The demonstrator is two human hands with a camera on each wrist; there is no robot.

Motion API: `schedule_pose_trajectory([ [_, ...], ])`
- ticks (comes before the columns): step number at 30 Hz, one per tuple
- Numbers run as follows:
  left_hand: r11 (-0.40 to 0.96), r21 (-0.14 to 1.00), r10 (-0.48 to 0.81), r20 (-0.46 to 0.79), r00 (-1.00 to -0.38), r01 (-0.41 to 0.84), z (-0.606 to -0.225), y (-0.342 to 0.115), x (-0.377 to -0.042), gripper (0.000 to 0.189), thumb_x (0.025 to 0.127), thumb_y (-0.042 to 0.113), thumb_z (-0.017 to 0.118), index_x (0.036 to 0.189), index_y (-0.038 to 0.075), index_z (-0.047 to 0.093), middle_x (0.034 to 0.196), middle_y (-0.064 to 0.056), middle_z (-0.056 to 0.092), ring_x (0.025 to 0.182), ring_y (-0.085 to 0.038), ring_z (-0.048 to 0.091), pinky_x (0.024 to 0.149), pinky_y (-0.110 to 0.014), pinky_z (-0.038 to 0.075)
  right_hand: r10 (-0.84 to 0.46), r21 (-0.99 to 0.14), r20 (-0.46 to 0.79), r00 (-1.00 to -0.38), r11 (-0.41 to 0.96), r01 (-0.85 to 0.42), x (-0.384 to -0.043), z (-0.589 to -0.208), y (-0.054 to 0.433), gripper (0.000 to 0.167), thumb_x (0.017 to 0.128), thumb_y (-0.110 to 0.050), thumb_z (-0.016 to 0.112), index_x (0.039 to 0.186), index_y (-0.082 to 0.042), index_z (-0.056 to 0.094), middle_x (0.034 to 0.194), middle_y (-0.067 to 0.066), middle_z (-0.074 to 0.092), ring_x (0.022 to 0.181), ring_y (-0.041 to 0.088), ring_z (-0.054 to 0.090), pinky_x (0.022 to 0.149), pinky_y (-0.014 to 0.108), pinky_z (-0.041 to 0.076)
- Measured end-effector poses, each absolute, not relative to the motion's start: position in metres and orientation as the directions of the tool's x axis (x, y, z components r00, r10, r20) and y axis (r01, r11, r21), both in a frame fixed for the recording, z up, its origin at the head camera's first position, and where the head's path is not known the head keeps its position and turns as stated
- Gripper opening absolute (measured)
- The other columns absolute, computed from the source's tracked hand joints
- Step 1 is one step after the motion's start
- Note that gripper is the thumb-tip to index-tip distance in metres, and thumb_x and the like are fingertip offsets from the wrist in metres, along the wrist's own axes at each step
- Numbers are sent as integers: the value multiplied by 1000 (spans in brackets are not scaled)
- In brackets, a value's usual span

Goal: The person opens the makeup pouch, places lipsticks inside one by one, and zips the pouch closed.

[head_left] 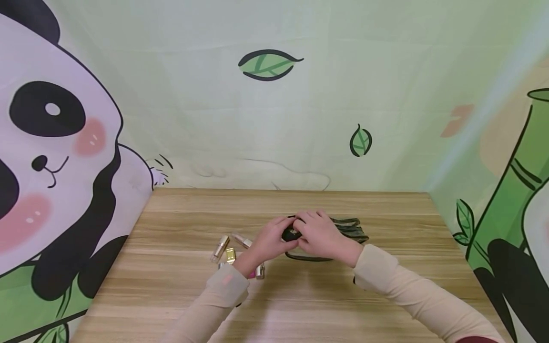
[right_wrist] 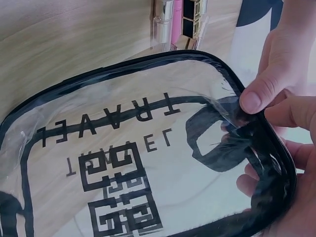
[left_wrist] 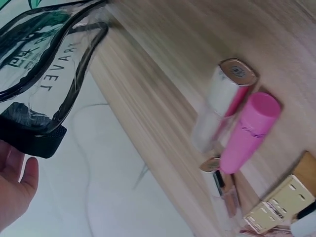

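A clear plastic travel pouch (right_wrist: 133, 148) with black trim and the printed word TRAVEL is held up between both hands. My left hand (head_left: 274, 238) pinches its trimmed corner, the thumb pressing on the black edge in the right wrist view. Close beside it, my right hand (head_left: 321, 233) grips the same end, with fingers behind the clear plastic. A black strap piece shows through the plastic near those fingers. In the left wrist view, the left hand (left_wrist: 17, 187) is partly cut off beside the pouch's black end (left_wrist: 37, 140).
Cosmetics lie on the wooden table (head_left: 171, 295) left of the pouch: a pink tube (left_wrist: 252, 128), a silver-and-red lipstick (left_wrist: 224, 98), a gold case (head_left: 230, 255) and several other tubes. A panda-print cloth (head_left: 300, 119) hangs behind the table.
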State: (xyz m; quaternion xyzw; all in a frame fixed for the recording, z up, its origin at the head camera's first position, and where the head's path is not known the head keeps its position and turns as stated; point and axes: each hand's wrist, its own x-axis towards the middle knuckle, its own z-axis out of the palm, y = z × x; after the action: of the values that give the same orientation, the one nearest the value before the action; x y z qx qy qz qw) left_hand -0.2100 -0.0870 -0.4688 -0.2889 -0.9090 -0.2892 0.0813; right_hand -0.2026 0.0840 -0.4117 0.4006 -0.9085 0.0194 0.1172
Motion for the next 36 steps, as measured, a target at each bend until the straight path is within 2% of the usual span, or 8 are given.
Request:
schedule_pose_trajectory([
  [4, 693, 461, 460, 310, -832, 555, -475, -90, -210, 47, 78, 36, 64, 116, 10, 55, 107, -5, 59, 94, -16, 57, 78, -29, 49, -720, -3, 205, -664, 677, -736, -203, -415, 86, 7, 77, -18, 62, 82, -14, 58, 97, 5, 55, 93, 23, 52, 82, 44, 42],
  [8, 711, 435, 462, 304, -833, 553, -481, -92, -208, 43, 79, 35, 63, 111, 8, 58, 101, -5, 63, 88, -17, 60, 74, -29, 50, -737, -28, 206, -644, 653, -756, -207, -426, 90, 7, 75, -8, 63, 78, -12, 59, 82, 3, 50, 77, 19, 49, 70, 37, 43],
  [11, 716, 452, 452, 281, -847, 532, -486, -94, -207, 46, 79, 36, 63, 113, 6, 58, 102, -6, 63, 91, -18, 60, 78, -30, 50, -760, -45, 207, -616, 622, -782, -209, -435, 95, 9, 74, -3, 64, 75, -10, 58, 77, 2, 47, 69, 16, 43, 62, 31, 39],
  [21, 719, 471, 451, 242, -859, 510, -497, -97, -205, 52, 77, 37, 65, 118, 7, 55, 113, -7, 59, 100, -20, 57, 83, -33, 48, -776, -80, 255, -577, 577, -813, -213, -446, 100, 13, 70, 0, 64, 73, -10, 57, 77, 1, 45, 68, 13, 40, 60, 27, 36],
  [29, 746, 472, 444, 174, -879, 470, -498, -96, -202, 60, 76, 43, 64, 126, 14, 48, 122, -5, 53, 111, -22, 52, 89, -37, 45, -772, -143, 263, -578, 561, -815, -210, -441, 102, 13, 73, 1, 60, 77, -11, 59, 83, 2, 49, 72, 13, 44, 63, 27, 41],
  [36, 716, 505, 468, 165, -868, 482, -500, -95, -203, 67, 74, 40, 67, 129, 11, 43, 125, -6, 50, 111, -23, 51, 87, -39, 46, -778, -169, 309, -547, 521, -837, -209, -435, 103, 12, 75, 1, 60, 79, -10, 58, 88, 5, 51, 77, 15, 49, 65, 26, 46],
])
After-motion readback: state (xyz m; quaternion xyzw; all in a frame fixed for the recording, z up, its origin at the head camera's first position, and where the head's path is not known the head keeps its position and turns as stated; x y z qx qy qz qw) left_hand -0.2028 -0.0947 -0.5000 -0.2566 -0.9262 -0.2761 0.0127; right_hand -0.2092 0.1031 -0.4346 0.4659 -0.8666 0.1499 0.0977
